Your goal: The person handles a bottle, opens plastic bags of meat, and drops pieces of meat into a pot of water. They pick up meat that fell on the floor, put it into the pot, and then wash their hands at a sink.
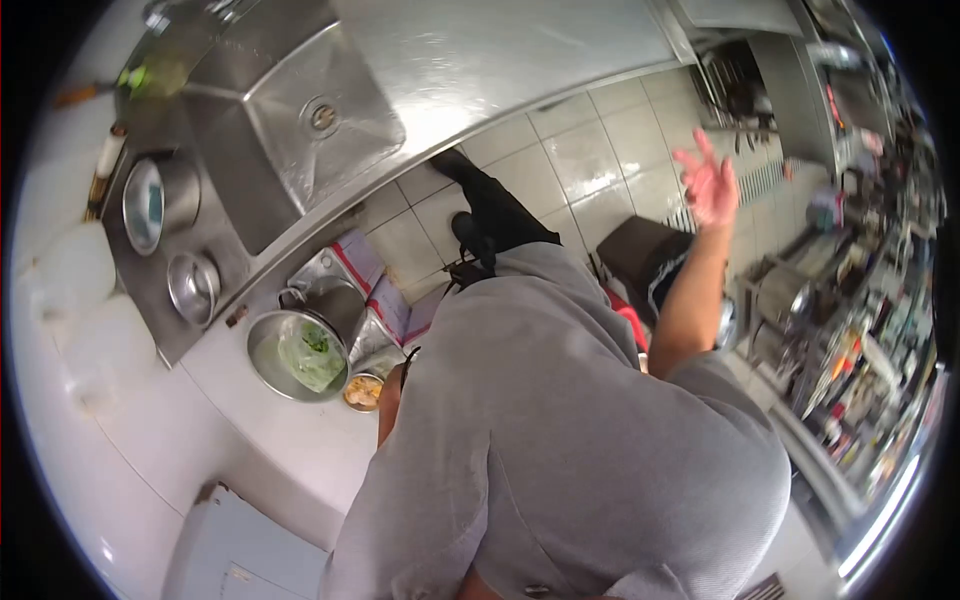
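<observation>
My right hand (712, 188) is raised over the tiled floor at the upper right, its fingers spread and nothing in them. Below it stands a dark bin (640, 252). My left hand is out of sight; only a bit of the left arm shows beside the grey shirt (580, 420). Near that arm are a small bowl of orange and pale food (363, 392) and a large metal bowl (268, 375) with a plastic bag of green leaves (312, 357) inside.
A steel sink (285, 130) joins a steel counter (500, 50). Metal pots (180, 195) stand on the sink's left side. Crowded shelves (850, 370) line the right. A pale blue-grey box (240, 550) is at the lower left.
</observation>
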Motion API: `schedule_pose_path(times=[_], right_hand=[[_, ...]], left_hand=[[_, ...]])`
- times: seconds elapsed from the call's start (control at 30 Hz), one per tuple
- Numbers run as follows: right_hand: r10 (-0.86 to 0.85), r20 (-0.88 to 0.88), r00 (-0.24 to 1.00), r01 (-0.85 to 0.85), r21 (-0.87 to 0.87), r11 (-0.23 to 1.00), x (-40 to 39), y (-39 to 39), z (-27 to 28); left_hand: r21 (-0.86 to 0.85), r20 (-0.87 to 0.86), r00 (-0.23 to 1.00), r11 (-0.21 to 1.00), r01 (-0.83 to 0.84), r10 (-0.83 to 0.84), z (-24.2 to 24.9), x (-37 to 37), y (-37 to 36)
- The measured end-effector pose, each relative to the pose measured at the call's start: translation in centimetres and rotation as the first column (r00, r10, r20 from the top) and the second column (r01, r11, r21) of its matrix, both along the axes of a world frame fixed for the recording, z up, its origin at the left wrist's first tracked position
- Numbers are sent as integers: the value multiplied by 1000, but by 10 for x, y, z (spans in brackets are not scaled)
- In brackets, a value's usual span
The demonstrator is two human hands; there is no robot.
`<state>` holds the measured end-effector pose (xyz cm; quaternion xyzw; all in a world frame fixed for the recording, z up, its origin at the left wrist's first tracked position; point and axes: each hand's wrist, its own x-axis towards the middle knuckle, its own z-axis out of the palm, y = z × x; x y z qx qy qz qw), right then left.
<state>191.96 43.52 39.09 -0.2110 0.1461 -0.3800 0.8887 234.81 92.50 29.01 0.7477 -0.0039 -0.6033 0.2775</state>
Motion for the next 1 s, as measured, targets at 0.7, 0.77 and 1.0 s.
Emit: schedule_pose_path(times=[0.7,0.77,1.0], right_hand=[[127,-884,-450,-467,354,811,-265,260,-229],[103,-947,-303,-349,211,913,-285,227,-206],[264,-864,430,-118,236,965,-263,163,-153]], left_hand=[[25,125,208,213,977,-970,-88,-88,-254],[84,125,139,150,985,-982,-61,-137,-295],[89,157,-31,-17,996,-987,-40,-254,-411]])
